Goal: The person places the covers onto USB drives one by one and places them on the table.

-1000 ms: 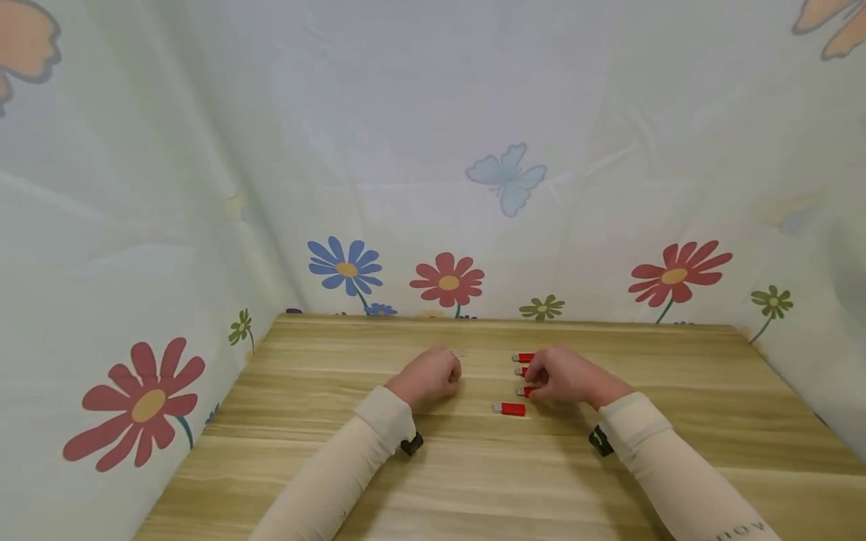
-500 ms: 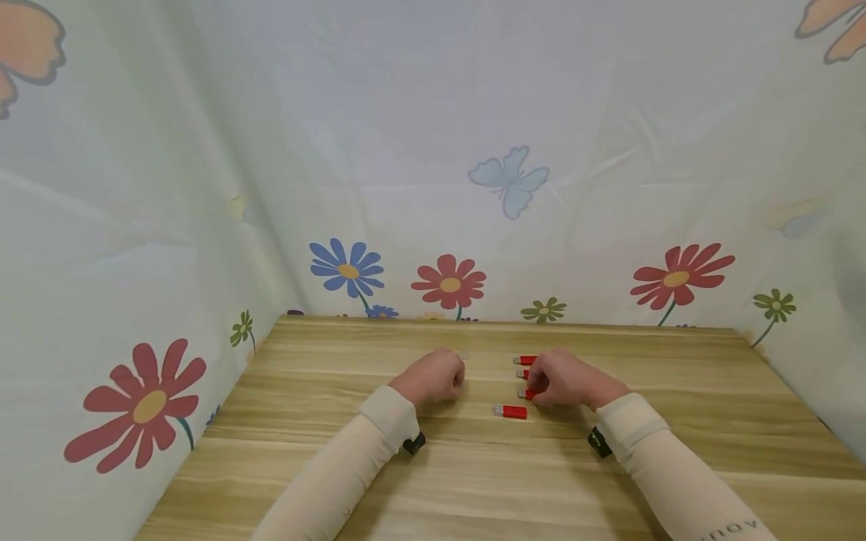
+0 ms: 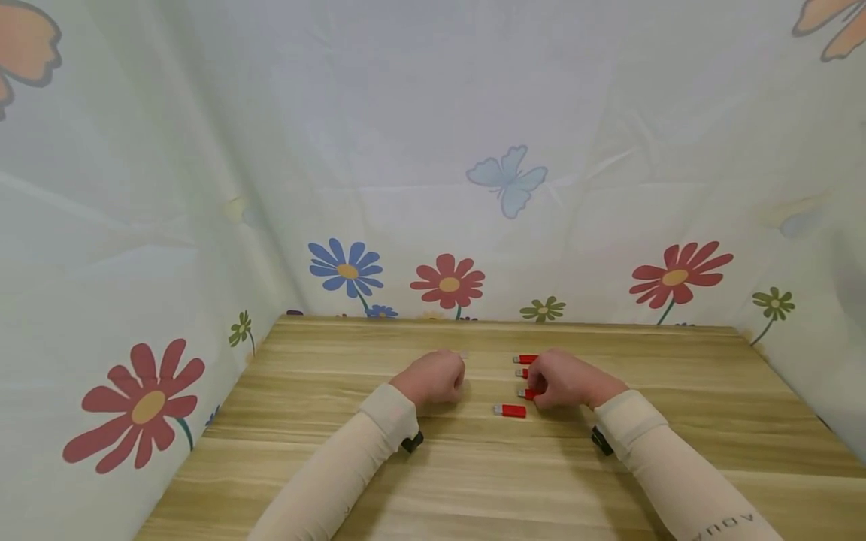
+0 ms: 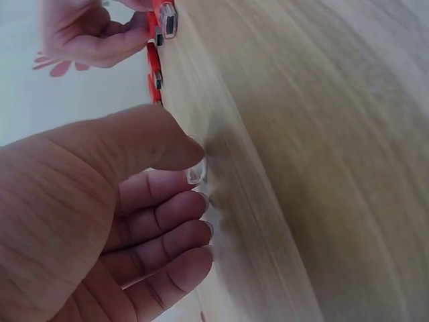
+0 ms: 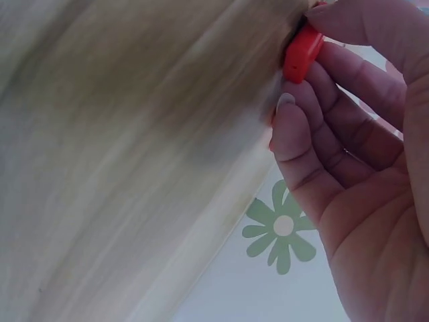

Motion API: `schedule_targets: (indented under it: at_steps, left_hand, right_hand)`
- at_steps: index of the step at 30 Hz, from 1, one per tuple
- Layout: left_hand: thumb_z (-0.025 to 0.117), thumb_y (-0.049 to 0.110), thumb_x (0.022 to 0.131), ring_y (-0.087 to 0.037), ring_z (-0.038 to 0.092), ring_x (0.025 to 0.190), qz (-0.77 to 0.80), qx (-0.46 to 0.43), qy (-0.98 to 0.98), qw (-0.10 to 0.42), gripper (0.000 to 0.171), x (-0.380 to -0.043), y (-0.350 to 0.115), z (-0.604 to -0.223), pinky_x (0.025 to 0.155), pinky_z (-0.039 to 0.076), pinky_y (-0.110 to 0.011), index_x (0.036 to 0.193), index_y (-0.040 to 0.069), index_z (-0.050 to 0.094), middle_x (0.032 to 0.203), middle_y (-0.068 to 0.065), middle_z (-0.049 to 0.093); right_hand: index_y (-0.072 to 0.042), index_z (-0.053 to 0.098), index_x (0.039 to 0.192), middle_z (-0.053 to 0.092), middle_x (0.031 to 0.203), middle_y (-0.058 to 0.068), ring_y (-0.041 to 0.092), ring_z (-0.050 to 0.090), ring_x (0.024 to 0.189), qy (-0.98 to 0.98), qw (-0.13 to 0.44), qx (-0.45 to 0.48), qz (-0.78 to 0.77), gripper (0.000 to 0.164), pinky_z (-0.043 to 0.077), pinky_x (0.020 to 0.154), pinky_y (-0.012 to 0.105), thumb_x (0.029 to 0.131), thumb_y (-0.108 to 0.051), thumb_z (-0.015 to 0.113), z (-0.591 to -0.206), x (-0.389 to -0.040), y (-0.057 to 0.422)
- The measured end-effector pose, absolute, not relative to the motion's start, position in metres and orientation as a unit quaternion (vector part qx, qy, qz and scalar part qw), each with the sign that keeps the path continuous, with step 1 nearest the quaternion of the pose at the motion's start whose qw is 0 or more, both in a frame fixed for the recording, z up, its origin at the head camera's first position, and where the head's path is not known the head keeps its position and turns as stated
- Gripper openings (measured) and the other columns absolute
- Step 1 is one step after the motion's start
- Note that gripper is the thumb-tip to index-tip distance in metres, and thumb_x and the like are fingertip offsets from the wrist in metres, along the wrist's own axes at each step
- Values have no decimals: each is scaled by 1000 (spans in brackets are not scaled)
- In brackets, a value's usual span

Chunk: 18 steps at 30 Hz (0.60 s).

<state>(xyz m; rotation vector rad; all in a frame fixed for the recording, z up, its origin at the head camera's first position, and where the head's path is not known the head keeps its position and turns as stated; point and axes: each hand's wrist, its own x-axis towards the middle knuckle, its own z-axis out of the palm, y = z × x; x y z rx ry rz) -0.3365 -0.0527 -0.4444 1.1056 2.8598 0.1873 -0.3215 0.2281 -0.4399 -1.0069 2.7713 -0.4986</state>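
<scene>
My left hand point(image 3: 433, 378) pinches a small clear plastic cap point(image 4: 196, 173) between thumb and index finger, low over the wooden table. Its other fingers are curled beside it. To the right, my right hand point(image 3: 571, 378) pinches the body of a red USB stick point(image 5: 303, 54) by thumb and fingers; its metal plug points left in the head view. Two more red USB sticks lie in a row beyond it, the farthest stick point(image 3: 524, 359) partly covered by the hand. Nearest to me lies a red USB stick point(image 3: 513, 411) with a clear cap over its plug.
Another small clear piece point(image 3: 463, 355) lies just past my left hand. The wooden table point(image 3: 473, 481) ends at the back against a white curtain point(image 3: 406, 188) printed with flowers and butterflies. A dark wrist camera point(image 3: 412, 442) sits under each cuff.
My left hand has shifted very slightly to the right. The right hand keeps its grip on the red USB stick, and the other sticks lie as before.
</scene>
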Motion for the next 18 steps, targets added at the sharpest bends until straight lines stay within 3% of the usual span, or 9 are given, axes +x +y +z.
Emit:
schedule_targets:
  at_steps: [8, 18]
  left_hand:
    - [70, 10, 82, -9, 35, 48, 80, 346, 933, 56, 35, -335, -54, -444, 48, 30, -23, 54, 18, 51, 50, 9, 37]
    - [74, 11, 80, -10, 47, 58, 123, 329, 934, 66, 24, -340, -57, -451, 54, 38, -23, 63, 18, 58, 59, 7, 50]
  right_hand:
    - [-12, 70, 73, 60, 66, -8, 4, 48, 60, 924, 66, -343, -153, 11, 43, 57, 22, 74, -2, 75, -440, -322, 226]
    - [-11, 69, 74, 58, 67, -7, 6, 48, 60, 930, 71, -329, -146, 11, 42, 57, 23, 73, -2, 76, -437, -319, 223]
